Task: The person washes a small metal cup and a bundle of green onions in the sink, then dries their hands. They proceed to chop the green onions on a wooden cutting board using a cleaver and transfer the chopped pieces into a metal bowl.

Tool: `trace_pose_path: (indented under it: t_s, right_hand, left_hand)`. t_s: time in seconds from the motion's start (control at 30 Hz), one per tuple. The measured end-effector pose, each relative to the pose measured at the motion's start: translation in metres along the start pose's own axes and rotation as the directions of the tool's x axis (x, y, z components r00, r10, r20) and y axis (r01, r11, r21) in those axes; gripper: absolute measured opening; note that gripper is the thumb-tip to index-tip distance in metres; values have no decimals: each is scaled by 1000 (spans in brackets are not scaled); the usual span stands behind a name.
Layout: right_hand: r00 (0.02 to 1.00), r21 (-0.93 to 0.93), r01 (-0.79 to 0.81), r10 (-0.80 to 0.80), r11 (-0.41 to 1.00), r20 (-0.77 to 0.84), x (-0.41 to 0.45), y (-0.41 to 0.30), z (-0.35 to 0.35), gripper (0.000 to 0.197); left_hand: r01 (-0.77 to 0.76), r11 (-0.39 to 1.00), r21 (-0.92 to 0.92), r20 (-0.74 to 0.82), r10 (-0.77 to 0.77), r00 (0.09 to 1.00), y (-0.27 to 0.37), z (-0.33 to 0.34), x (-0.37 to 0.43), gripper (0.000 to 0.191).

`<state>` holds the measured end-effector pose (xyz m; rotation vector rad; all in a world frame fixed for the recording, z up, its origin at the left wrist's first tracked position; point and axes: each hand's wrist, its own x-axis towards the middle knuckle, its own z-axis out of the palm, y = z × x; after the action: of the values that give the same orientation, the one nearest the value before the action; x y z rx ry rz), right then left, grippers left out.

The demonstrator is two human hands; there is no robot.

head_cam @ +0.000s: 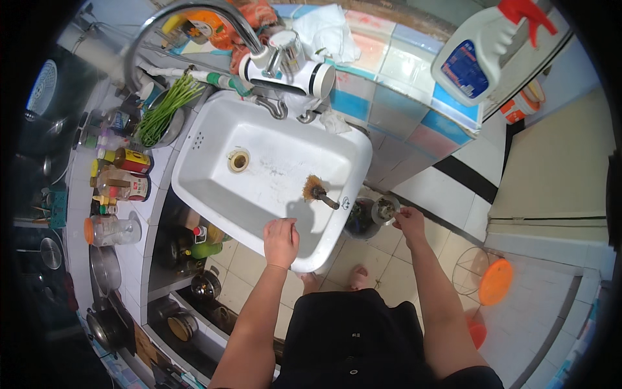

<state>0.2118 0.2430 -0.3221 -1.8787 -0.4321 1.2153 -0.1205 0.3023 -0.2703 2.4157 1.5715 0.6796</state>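
Note:
My right hand (410, 224) grips the rim of a small round metal strainer (385, 210) with dark scraps in it. It is over the edge of a bin (362, 219) holding dark and green waste, on the floor right of the sink. At the near rim of the white ceramic sink (291, 146) is my left hand (282, 243), its fingers together and curled, nothing visible in it; whether it touches the rim is unclear. A bristle brush (318, 191) with a dark handle lies inside the sink at the right. The drain hole (239, 161) is uncovered at the left.
Behind the sink stands a chrome faucet (279, 63) with a white body. Green vegetable stalks (163, 114) lie in a metal bowl, beside bottles and jars (114, 231) on the left counter. A spray bottle (466, 68) stands on the tiled ledge. An orange lid (495, 282) is at the right.

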Motion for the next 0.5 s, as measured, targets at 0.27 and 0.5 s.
trace_pose_path:
  t_s: [0.27,0.5]
  right_hand:
    - [982,287,-3,-51,958,180,-98,-92,-20,14]
    - [935,319,7,-120,948,333,-146,-120,41,13]
  left_hand:
    - [330,727,-602,266,-207,941,90,-37,12,25]
    - [581,315,-750,578,-116,808,99,-70,45,36]
